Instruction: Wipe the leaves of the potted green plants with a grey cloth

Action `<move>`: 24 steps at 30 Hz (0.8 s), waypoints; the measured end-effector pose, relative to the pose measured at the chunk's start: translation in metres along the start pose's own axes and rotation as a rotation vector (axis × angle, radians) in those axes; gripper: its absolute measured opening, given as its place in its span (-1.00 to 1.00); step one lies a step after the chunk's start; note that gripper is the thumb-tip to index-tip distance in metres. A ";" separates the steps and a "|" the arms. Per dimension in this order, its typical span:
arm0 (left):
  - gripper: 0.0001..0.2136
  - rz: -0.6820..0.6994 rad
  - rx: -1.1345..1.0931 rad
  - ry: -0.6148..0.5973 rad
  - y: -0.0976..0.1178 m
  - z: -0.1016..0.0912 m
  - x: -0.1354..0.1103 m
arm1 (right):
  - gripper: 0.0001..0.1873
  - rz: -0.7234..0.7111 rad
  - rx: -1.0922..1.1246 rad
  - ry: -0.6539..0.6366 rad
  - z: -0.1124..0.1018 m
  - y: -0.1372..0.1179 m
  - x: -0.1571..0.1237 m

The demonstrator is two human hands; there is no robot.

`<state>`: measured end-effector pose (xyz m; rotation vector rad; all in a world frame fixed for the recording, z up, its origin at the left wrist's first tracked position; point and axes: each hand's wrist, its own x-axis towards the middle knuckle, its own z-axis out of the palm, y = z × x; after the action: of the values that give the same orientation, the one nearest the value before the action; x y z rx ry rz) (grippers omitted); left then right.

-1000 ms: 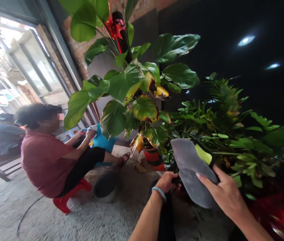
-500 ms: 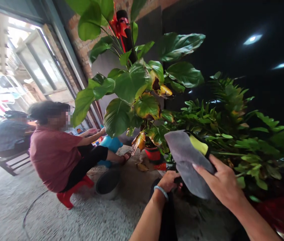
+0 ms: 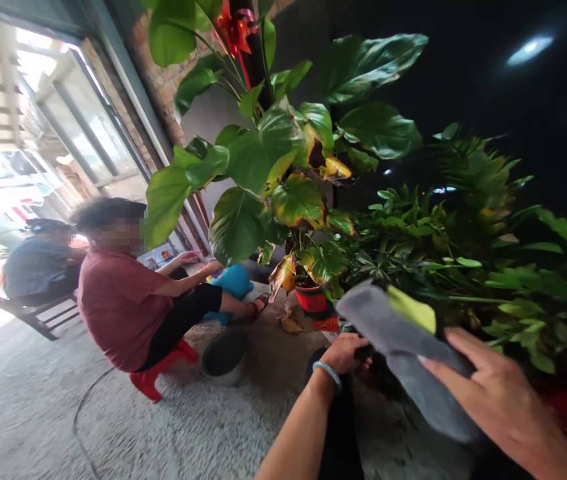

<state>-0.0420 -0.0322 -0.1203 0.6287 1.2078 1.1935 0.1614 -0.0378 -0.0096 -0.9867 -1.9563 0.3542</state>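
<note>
My right hand [image 3: 488, 380] is closed around a folded grey cloth [image 3: 413, 353] with a yellow-green patch and dark edging. The cloth hangs in front of the lower leaves. Left of it, my left hand [image 3: 344, 353], with a pale bracelet at the wrist, has its fingers curled; what they grip is dark and partly hidden behind the cloth. Leafy green plants [image 3: 423, 233] grow just beyond both hands. A taller plant with broad leaves [image 3: 263, 153], some yellow and brown, stands in a red pot [image 3: 311, 302].
At the left, a person in a red shirt [image 3: 118, 293] sits on a red stool [image 3: 163, 370] beside a dark bucket [image 3: 226, 357]. Another person [image 3: 41, 260] is on a bench behind. A thin hose [image 3: 81, 407] lies on the concrete floor [image 3: 173, 440].
My right hand and the cloth have moved right and downward, away from my left hand. My left hand stays nearly in place. The camera view has shifted slightly.
</note>
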 end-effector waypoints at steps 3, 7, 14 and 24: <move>-0.80 -0.035 0.016 0.005 0.004 0.001 -0.005 | -0.77 -0.027 -0.053 0.115 0.001 -0.001 0.030; -0.81 -0.054 0.017 0.068 0.009 0.008 -0.009 | -0.71 0.085 -0.177 -0.082 0.035 0.020 0.009; -0.60 -0.015 -0.001 0.136 0.012 0.007 -0.011 | -0.67 0.445 0.087 -0.274 0.045 0.031 -0.063; -0.68 0.089 -0.037 0.204 0.019 0.007 -0.030 | -0.41 1.068 0.647 -0.069 0.006 0.032 -0.070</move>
<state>-0.0393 -0.0530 -0.0906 0.5476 1.3363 1.3776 0.1927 -0.0696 -0.0724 -1.4732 -1.0502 1.5034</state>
